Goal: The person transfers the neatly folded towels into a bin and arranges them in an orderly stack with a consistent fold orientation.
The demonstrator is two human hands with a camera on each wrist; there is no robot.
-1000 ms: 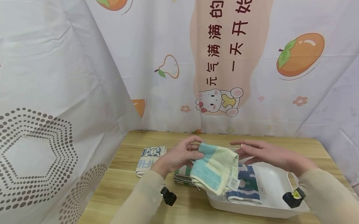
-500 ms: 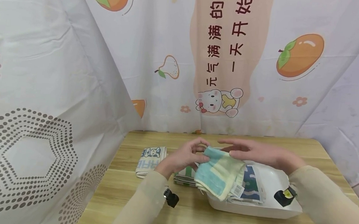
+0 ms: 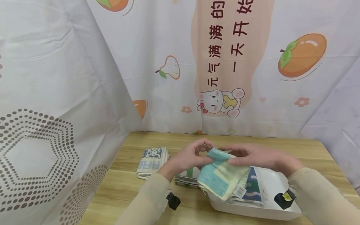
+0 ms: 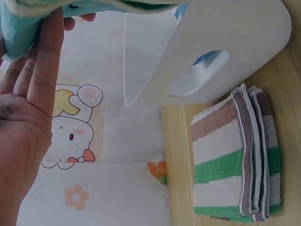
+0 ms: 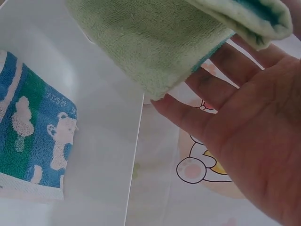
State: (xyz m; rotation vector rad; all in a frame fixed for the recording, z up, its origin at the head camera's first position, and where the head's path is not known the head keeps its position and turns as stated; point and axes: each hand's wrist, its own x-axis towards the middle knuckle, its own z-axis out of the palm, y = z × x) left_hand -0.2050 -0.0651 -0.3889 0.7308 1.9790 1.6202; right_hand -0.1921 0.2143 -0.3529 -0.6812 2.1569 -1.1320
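A folded aqua and pale yellow towel [image 3: 221, 174] is held up over the left end of a white bin [image 3: 254, 211]. My left hand [image 3: 190, 157] pinches its upper left corner between thumb and fingers. The right hand [image 3: 258, 157] grips the upper right part, thumb in front; the right wrist view shows its fingers [image 5: 211, 99] behind the pale green side of the towel [image 5: 155, 42]. Inside the bin lies a blue and green patterned towel [image 5: 37, 127].
Left of the bin, a green, brown and white striped towel [image 4: 221, 160] lies folded on the wooden table [image 3: 123, 199]. Farther left is a folded white and blue towel [image 3: 152, 161]. A printed curtain [image 3: 168, 101] hangs behind the table.
The right hand has moved left and taken hold of the towel's upper right part. My left hand and the towel have shifted slightly right.
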